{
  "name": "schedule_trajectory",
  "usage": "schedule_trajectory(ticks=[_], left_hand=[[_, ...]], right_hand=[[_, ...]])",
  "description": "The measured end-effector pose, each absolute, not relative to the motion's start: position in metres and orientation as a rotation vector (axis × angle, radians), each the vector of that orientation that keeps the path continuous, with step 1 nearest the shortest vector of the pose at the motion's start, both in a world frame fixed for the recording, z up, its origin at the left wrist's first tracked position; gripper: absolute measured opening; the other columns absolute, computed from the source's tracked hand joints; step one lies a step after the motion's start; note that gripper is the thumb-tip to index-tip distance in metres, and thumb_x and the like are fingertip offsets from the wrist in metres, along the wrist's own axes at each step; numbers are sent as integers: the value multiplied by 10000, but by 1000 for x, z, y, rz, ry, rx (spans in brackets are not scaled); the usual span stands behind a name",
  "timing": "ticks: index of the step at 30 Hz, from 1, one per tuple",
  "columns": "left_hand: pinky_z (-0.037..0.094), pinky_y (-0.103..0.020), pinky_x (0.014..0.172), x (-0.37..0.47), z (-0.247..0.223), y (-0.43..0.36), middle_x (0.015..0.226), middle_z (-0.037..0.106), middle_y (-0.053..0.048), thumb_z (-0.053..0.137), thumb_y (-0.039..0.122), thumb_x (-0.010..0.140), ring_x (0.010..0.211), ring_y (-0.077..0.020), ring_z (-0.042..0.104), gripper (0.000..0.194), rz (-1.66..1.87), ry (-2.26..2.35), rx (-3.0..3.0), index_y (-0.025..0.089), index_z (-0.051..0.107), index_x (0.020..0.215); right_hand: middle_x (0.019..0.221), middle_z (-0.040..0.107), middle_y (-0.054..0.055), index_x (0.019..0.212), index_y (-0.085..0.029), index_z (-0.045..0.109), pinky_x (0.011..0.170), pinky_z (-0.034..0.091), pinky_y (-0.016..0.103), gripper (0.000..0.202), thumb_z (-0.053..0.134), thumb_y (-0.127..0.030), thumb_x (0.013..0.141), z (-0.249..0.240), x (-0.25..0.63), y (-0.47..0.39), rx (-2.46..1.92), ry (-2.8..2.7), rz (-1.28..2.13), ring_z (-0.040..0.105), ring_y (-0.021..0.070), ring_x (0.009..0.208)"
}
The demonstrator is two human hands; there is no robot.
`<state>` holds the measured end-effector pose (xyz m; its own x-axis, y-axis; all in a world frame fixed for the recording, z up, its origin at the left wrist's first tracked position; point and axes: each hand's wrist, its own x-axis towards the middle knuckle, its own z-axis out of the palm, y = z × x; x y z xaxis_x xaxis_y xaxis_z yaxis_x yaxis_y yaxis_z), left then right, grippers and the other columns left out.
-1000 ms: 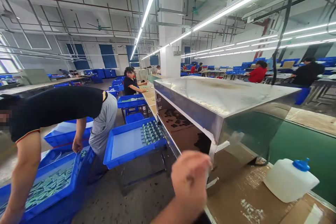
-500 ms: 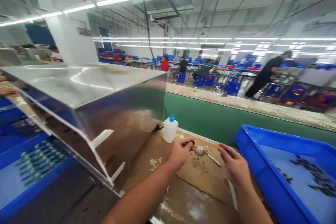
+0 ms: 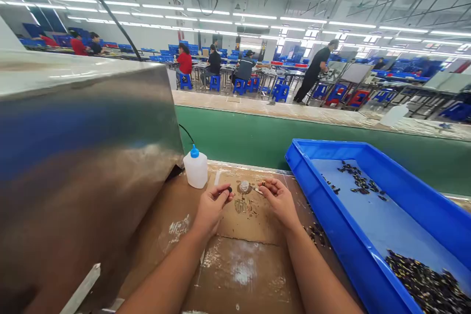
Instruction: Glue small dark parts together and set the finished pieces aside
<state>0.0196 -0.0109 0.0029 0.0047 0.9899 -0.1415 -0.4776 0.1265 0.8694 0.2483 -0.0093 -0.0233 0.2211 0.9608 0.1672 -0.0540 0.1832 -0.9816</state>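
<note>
Between thumb and fingertips, my left hand (image 3: 214,206) pinches a small dark round piece (image 3: 230,189). My right hand (image 3: 280,201) is closed on a tiny piece (image 3: 263,184) too small to make out well. A small round whitish container (image 3: 244,186) sits between the hands on brown cardboard (image 3: 235,225). One end of a pale stick (image 3: 256,190) lies beside it, close to my right fingertips. Behind my left hand stands a white bottle (image 3: 196,170) with a blue cap.
A big blue tray (image 3: 331,221) at the right holds many small dark pieces (image 3: 430,279). A large metal box (image 3: 84,171) fills the left. Behind the worktop runs a green panel (image 3: 235,135). Several people sit or stand farther back.
The view has swung right, so the metal box and bottle sit farther left and more of the blue tray shows. My right fingertips are now nearer the stick and the round container.
</note>
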Motion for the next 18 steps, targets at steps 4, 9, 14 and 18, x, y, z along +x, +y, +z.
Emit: schedule_trajectory(ticks=[4, 9, 14, 18], left_hand=[[601, -310, 835, 20, 2, -10, 888, 732, -84, 967, 399, 592, 807, -158, 697, 527, 1307, 931, 729, 104, 767, 979], [584, -305, 834, 22, -4, -7, 875, 720, -80, 953, 411, 597, 798, -150, 680, 539, 1281, 926, 727, 97, 763, 992], [569, -303, 850, 23, -8, -5, 910, 740, -97, 930, 403, 631, 813, -148, 675, 562, 1262, 954, 771, 103, 775, 1081], [557, -281, 837, 22, -6, -5, 913, 745, -96, 919, 433, 625, 839, -151, 680, 553, 1278, 972, 786, 108, 789, 1052]], right_hand=[[1041, 781, 97, 1043, -201, 766, 907, 581, 407, 422, 806, -560, 825, -25, 247, -7, -1223, -1207, 818, 723, 260, 959], [1078, 766, 95, 1120, -213, 787, 895, 546, 389, 363, 612, -489, 963, -21, 245, 1, -1312, -1443, 533, 696, 250, 983], [1003, 769, 62, 1014, -228, 781, 846, 528, 362, 206, 623, -352, 969, -10, 237, 7, -1362, -1661, 277, 692, 233, 896], [1068, 764, 53, 1045, -243, 787, 929, 506, 373, 285, 503, -259, 1023, -3, 230, 4, -1271, -1838, 164, 680, 243, 1027]])
